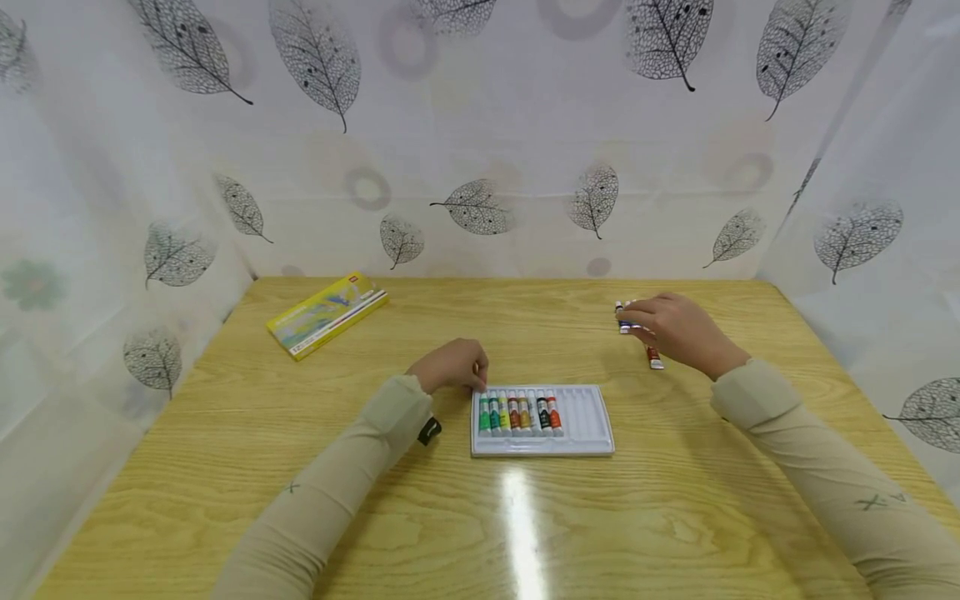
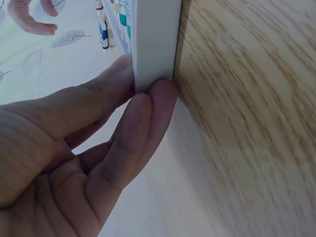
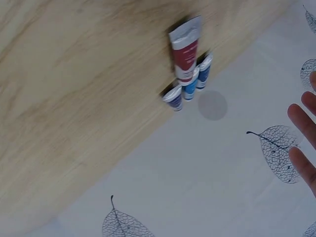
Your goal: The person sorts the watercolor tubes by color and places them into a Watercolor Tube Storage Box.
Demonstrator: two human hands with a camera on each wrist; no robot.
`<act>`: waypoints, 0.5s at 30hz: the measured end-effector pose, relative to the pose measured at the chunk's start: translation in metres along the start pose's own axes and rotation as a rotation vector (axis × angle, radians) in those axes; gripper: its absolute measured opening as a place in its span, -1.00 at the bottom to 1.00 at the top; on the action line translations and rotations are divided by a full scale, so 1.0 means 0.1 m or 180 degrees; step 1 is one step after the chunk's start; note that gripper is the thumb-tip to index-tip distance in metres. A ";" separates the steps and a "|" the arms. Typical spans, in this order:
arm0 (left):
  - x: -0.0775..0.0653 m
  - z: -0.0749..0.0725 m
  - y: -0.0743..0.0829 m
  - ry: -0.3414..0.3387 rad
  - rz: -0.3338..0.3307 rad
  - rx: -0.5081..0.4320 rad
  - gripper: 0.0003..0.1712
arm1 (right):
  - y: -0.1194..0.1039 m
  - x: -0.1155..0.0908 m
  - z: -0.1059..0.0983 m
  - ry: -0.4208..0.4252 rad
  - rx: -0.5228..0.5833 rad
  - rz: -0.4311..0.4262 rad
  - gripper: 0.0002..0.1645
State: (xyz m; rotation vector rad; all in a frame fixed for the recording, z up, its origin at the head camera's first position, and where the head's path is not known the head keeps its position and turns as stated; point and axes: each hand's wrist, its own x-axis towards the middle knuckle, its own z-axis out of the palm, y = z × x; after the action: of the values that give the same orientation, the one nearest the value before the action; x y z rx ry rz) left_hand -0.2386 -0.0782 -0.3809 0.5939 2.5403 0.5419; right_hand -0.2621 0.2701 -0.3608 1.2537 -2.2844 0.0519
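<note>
A white plastic paint tray (image 1: 587, 414) lies on the table, with several paint tubes (image 1: 513, 413) in its left and middle slots and bare slots at the right. My left hand (image 1: 452, 365) pinches its far left corner; in the left wrist view the thumb is at the rim and fingertips (image 2: 163, 96) are against the outer wall. Over a small group of loose tubes, my right hand (image 1: 678, 333) hovers with relaxed fingers. Those are a dark red tube (image 3: 186, 57) and three bluish ones, among them a light blue tube (image 3: 190, 88) and a purple-blue tube (image 3: 173, 98).
A yellow paint box (image 1: 327, 317) lies at the back left of the wooden table (image 1: 420, 533). Behind the table hangs a white leaf-print curtain (image 1: 495, 150), also along both sides. A small black object (image 1: 430, 431) shows beside the left sleeve.
</note>
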 end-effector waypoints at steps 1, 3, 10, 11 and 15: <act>0.00 0.00 0.00 -0.0004 -0.0001 0.0002 -0.76 | 0.02 -0.03 0.01 -0.0034 0.0006 0.0030 -0.59; 0.00 0.00 0.00 -0.0011 -0.0003 -0.0002 -0.75 | 0.06 -0.07 0.02 -0.0104 -0.0018 0.0092 -0.59; -0.01 -0.02 0.02 -0.0019 -0.0013 -0.0037 -0.75 | 0.15 -0.21 0.10 -0.0300 -0.0092 0.0196 -0.65; -0.01 -0.02 0.02 -0.0021 -0.0012 -0.0038 -0.75 | 0.16 -0.24 0.12 -0.0333 -0.0093 0.0203 -0.65; -0.01 -0.02 0.02 -0.0029 -0.0009 -0.0047 -0.75 | 0.22 -0.32 0.18 -0.0437 -0.0001 0.0232 -0.67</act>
State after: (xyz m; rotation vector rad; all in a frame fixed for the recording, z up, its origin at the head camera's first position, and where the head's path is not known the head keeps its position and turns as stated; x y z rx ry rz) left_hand -0.2380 -0.0778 -0.3781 0.5859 2.5260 0.5553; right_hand -0.2734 0.3022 -0.3868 1.2072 -2.4470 -0.0089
